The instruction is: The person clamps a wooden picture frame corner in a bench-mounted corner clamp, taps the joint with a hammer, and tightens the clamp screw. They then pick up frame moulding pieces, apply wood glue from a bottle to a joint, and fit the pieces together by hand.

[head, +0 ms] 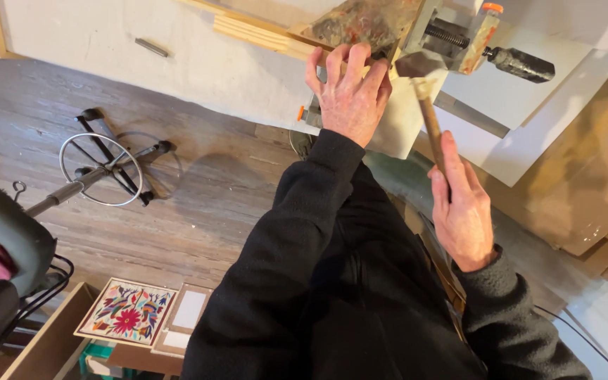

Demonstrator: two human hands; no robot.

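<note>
Hammer [427,105] between hands, right-gripped.

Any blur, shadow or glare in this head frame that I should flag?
Head view: the hammer head is motion-blurred, while the left hand on the wooden strips and the right hand stay fairly sharp; soft shadows fall under the stool base; no strong glare.

Down by the floor at the lower left stands an open brown cardboard box [43,338], its side wall facing up. Flat brown cardboard sheets [592,176] lean at the right, possibly flattened cartons. No labels, signs or screens show anywhere around the bench.
</note>
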